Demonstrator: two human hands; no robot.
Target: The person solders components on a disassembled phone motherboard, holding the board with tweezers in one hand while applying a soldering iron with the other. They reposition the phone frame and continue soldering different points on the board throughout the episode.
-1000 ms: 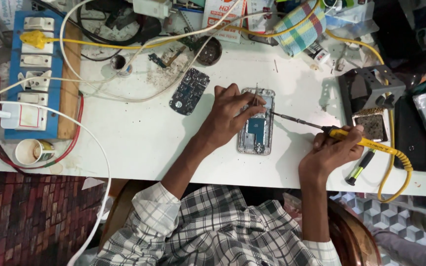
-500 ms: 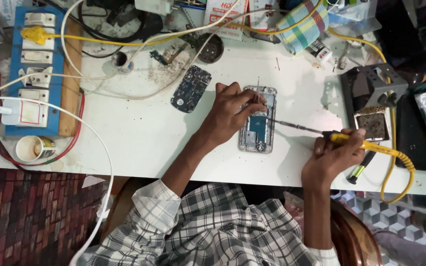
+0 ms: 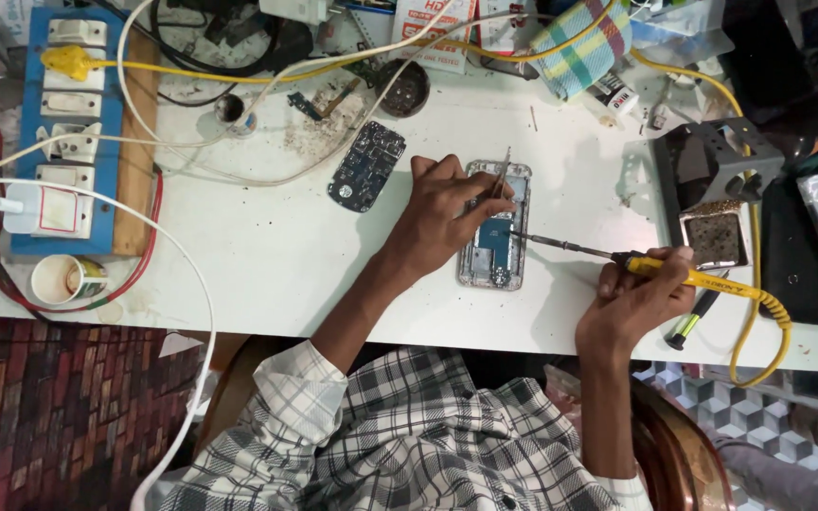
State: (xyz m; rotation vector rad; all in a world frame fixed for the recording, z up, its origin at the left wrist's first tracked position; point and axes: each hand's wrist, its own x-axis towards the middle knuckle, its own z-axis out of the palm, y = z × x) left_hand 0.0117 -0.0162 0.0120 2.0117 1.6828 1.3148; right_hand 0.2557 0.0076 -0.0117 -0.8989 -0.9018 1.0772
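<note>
- The opened phone [image 3: 494, 227] lies flat on the white table [image 3: 267, 255], roughly mid-table, long axis running away from the person, so near end toward the chest and far end toward the clutter at the back.
- The left hand [image 3: 442, 213] sits right on the phone's left edge, fingers curled over it and pinching thin tweezers [image 3: 502, 172] that poke up past the phone's far end. Clearly the nearer hand, since it's touching the phone.
- The right hand [image 3: 638, 295] is off to the phone's right and a bit nearer the person, closed around the yellow handle of a soldering iron [image 3: 617, 257].
- The iron's long axis lies nearly crosswise to the phone, with the tip coming in from the right and landing about the middle of the blue board inside.
- A loose dark circuit board [image 3: 365, 165] lies just left of the phone, past the left hand.
- The iron stand [image 3: 712, 170] is well right of the phone, beyond the right hand.
</note>
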